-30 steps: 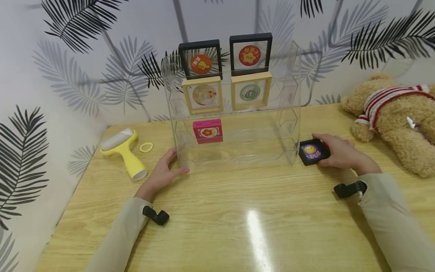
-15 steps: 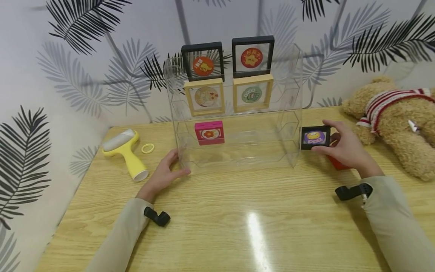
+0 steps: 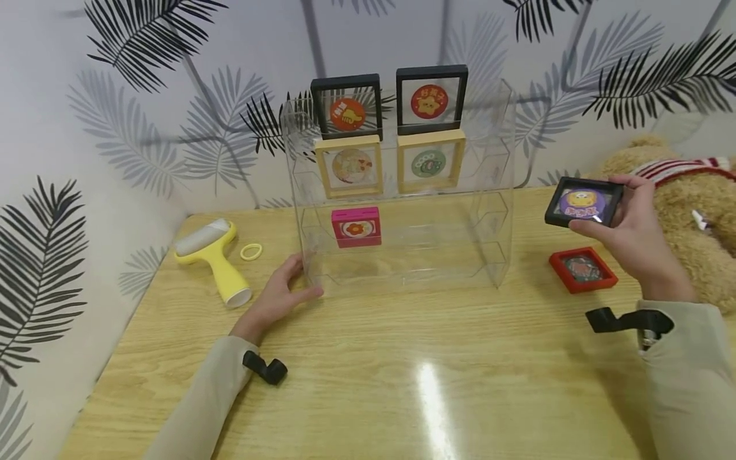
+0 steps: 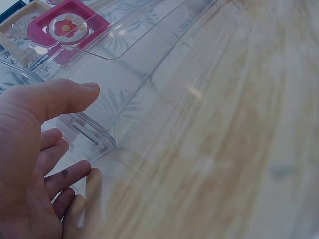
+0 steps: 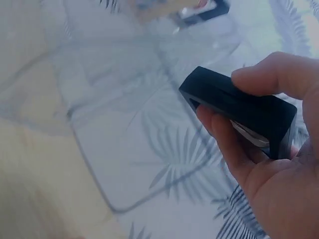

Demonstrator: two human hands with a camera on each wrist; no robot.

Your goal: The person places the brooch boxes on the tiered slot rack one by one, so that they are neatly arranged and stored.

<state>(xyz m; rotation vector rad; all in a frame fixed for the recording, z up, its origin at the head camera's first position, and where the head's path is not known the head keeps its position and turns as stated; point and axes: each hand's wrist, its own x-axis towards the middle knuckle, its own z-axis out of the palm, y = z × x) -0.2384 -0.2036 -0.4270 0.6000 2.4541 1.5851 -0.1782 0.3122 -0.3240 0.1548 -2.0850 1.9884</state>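
Observation:
In the head view, a clear acrylic display rack (image 3: 501,223) stands at mid-table. My left hand (image 3: 277,296) rests against its lower left corner, thumb across the front and fingers at the side panel (image 4: 82,132). On the right, my right hand (image 3: 646,246) holds a small black display frame (image 3: 583,201) with a purple and yellow round picture, raised and tilted. The right wrist view has thumb and fingers pinching the black frame (image 5: 234,94) across its thickness. A red frame (image 3: 583,269) with a dark picture lies flat on the table below that hand.
The rack bears two black frames (image 3: 431,101) on top, two light wooden-coloured frames (image 3: 349,167) beneath and one pink frame (image 3: 356,227). Left of it lie a yellow lint roller (image 3: 221,268) and a yellow ring (image 3: 251,252). A teddy bear (image 3: 687,217) lies at right.
My right hand has lifted the black frame off the spot beside the rack and carried it right and up, exposing the red frame. The left hand has stayed at the rack corner.

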